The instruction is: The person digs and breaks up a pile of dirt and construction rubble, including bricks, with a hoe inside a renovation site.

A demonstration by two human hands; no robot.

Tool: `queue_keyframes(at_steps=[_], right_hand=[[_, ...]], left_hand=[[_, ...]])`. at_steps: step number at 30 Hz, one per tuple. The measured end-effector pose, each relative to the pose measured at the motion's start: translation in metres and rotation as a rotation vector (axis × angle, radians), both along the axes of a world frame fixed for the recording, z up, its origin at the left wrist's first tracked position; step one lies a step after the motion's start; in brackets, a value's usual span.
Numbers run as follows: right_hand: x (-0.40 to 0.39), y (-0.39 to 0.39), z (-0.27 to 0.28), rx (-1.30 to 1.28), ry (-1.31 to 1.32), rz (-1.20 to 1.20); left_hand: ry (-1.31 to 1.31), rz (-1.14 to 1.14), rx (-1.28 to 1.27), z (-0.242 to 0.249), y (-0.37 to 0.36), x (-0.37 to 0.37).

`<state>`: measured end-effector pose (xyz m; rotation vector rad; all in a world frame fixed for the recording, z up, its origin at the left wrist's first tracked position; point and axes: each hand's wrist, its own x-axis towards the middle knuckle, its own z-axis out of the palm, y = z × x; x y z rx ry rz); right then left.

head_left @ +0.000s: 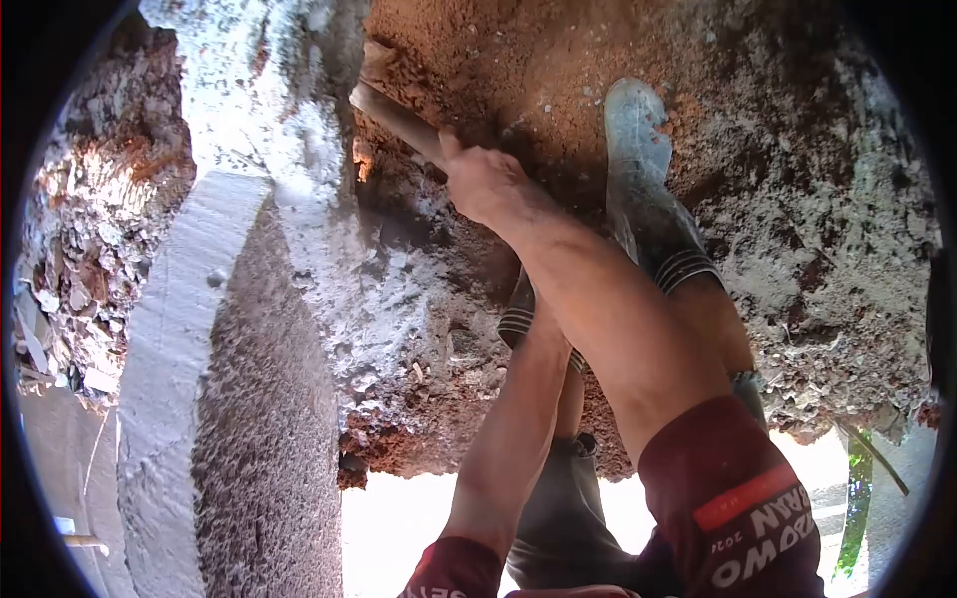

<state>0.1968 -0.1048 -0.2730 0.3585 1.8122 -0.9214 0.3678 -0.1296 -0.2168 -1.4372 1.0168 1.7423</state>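
Observation:
My right hand (485,182) is closed around a wooden handle (399,122), which slants up and left toward the reddish soil. Whatever tool head the handle may have cannot be made out. My left forearm (508,439) reaches up from the bottom and passes beneath my right forearm (608,309). That crossing hides my left hand, so its fingers do not show. Loose reddish-brown earth (558,50) lies beyond my right hand. Close by on the right, a rubber boot (638,140) coated in pale mud stands on the ground.
A long concrete beam (164,349) with a rough, shaded side runs along the left. Past it is a broken, crumbly bank (110,209). Grey, lumpy soil (797,209) spreads on the right, ending at a ragged edge above a bright area. A thin stick (877,458) juts out at the lower right.

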Motion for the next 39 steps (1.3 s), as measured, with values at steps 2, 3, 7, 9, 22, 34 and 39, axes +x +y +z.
queue_keyframes(at_steps=[2,3,7,9,22,34,39], right_hand=[[0.009,0.019,0.020,0.070,-0.047,-0.023],[0.017,0.030,0.028,0.119,-0.064,-0.075],[0.052,0.062,0.046,0.115,-0.156,0.026],[0.048,0.070,0.060,0.132,-0.176,0.043],[-0.021,0.074,0.119,-0.227,-0.269,-0.501],[0.053,0.211,0.313,-0.636,-0.474,-1.299],[0.140,0.263,0.423,-0.888,-0.303,-1.634]], left_hand=[[-0.029,0.068,0.053,0.016,0.014,0.003],[-0.046,0.103,0.076,0.020,0.039,0.012],[-0.120,0.226,0.191,0.071,0.065,0.042],[-0.165,0.274,0.255,0.075,0.074,0.044],[-0.221,-0.138,0.036,0.264,0.049,-0.140],[0.934,-1.369,-0.658,0.511,0.056,-0.158],[0.947,-2.120,-1.830,0.583,-0.031,-0.265]])
